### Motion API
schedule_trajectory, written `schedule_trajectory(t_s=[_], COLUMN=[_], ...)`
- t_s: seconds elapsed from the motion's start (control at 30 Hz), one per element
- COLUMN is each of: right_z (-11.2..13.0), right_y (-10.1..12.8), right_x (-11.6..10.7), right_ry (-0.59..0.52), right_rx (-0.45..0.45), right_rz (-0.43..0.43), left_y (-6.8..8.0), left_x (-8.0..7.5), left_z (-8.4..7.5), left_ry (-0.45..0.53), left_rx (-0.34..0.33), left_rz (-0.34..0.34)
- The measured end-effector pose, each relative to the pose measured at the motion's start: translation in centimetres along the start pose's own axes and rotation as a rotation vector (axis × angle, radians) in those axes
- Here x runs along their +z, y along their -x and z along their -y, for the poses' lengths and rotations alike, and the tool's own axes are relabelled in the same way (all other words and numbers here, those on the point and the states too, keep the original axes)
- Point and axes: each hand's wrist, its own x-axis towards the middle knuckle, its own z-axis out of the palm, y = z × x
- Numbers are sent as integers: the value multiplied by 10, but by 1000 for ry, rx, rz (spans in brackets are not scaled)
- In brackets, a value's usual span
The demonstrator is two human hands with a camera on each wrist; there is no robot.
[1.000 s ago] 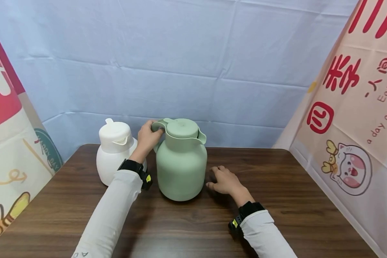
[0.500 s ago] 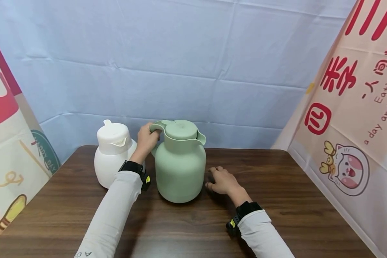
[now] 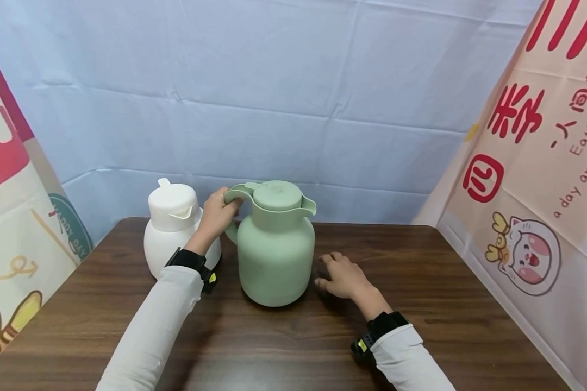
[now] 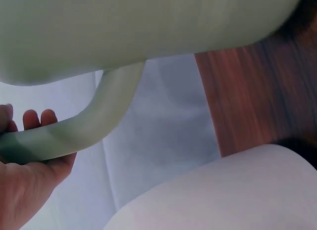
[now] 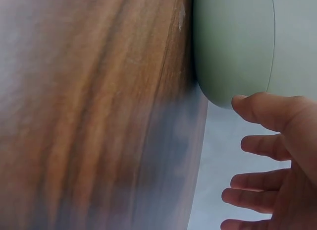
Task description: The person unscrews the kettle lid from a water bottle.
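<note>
A light green thermos jug stands upright on the table, its spout toward the right. My left hand grips its handle; in the left wrist view the fingers curl round the handle from behind. Low at the jug's right side, my right hand has its fingers loosely extended and spread. It holds nothing, and a small gap shows between it and the jug in the head view. Left of the green jug is a smaller white jug, partly hidden behind my left hand and wrist.
The dark wooden table ends at a back edge behind the jugs. A pale blue cloth hangs behind it. Printed cloths flank both sides, the right cloth bearing red characters and a cartoon cat.
The green jug has turned slightly, so its spout reaches farther right and its handle farther left. My left hand and wrist have shifted a little left with the handle. The right hand barely differs.
</note>
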Motion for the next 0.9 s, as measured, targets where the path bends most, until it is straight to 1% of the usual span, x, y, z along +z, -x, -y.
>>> schedule_trajectory(t_s=[0.1, 0.17, 0.23, 0.27, 0.3, 0.33, 0.43, 0.47, 0.5, 0.53, 0.57, 0.67, 0.8, 0.9], right_z=[0, 0, 0, 1, 1, 1, 1, 2, 2, 2, 2, 0, -2, -3], right_y=[5, 8, 12, 13, 15, 16, 19, 20, 21, 21, 21, 21, 23, 27], right_x=[0, -1, -2, -2, -3, -3, -4, -4, -4, -4, -3, -1, 1, 0], right_ry=[4, 5, 4, 3, 2, 2, 2, -1, -5, -7, -10, -15, -10, -12], right_rx=[-18, -27, -34, -38, -42, -44, -46, -45, -45, -46, -46, -48, -46, -50], right_rz=[-9, -13, -13, -13, -11, -8, 3, 5, 6, 8, 9, 12, 19, 21], left_y=[5, 9, 12, 14, 17, 21, 25, 26, 27, 27, 27, 29, 33, 37], left_x=[-4, -6, -8, -9, -10, -11, -9, -8, -6, -4, -3, 0, 2, 2], left_z=[1, 2, 3, 4, 1, -2, 0, 0, 0, 4, 8, 8, 6, -1], left_ry=[-25, -7, 42, 82, 135, 199, 390, 442, 481, 507, 524, 534, 537, 526], left_rx=[11, 20, 28, 19, 5, -7, -51, -59, -53, -41, -34, -10, -24, -44], left_rz=[-25, -27, -7, 9, 30, 49, 92, 96, 95, 90, 81, 48, 21, 15])
